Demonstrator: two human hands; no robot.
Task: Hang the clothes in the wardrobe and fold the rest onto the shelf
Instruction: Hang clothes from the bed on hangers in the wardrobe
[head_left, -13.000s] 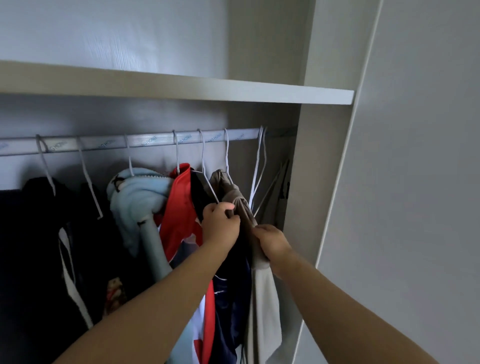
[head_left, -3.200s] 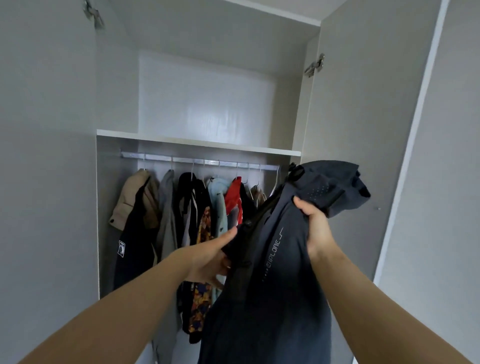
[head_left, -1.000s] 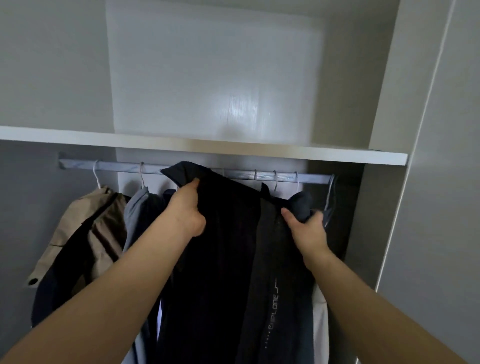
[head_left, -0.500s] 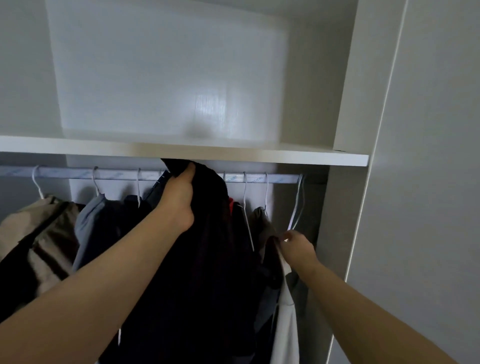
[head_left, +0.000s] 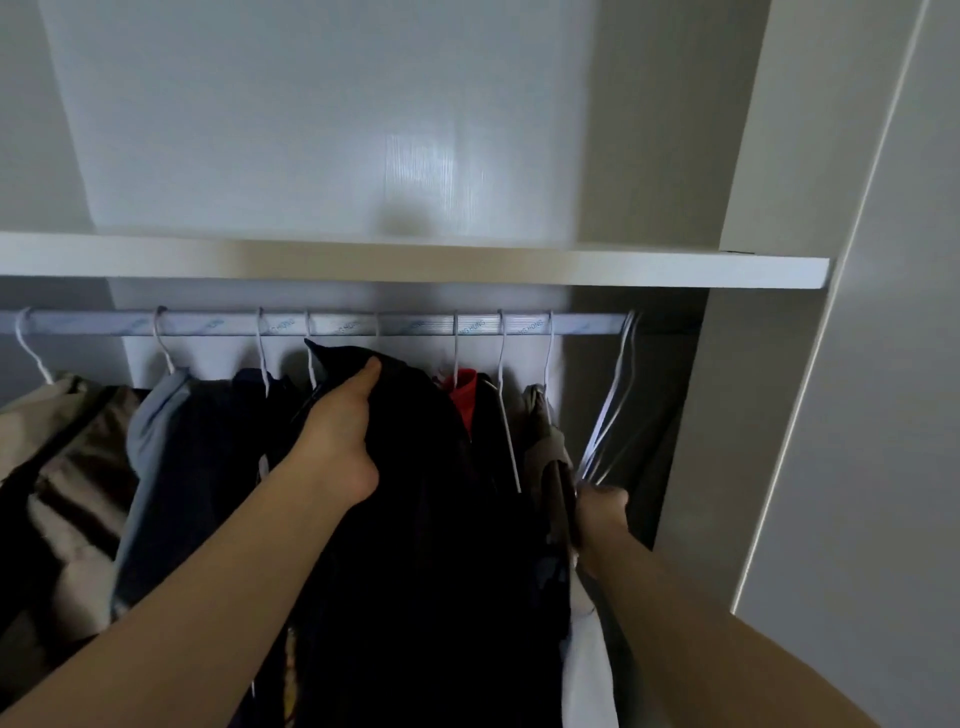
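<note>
My left hand (head_left: 340, 436) grips the top of a dark garment (head_left: 415, 519) and holds it up just below the hanging rail (head_left: 363, 325). The garment hangs down in front of the clothes on the rail. At the rail's right end, my right hand (head_left: 600, 514) grips the lower part of the empty white wire hangers (head_left: 613, 400), which still hook over the rail. Above the rail runs the white shelf (head_left: 519, 267).
Several garments hang on white hangers: a tan jacket (head_left: 57, 415) at the left, a grey-blue one (head_left: 156, 415), a red one (head_left: 462, 395), a beige one (head_left: 545, 441). The wardrobe's side panel (head_left: 727, 364) and open door (head_left: 883, 364) stand at the right.
My left hand lowered the dark garment a little from the shelf edge. My right hand moved right and down and took hold of the empty hangers.
</note>
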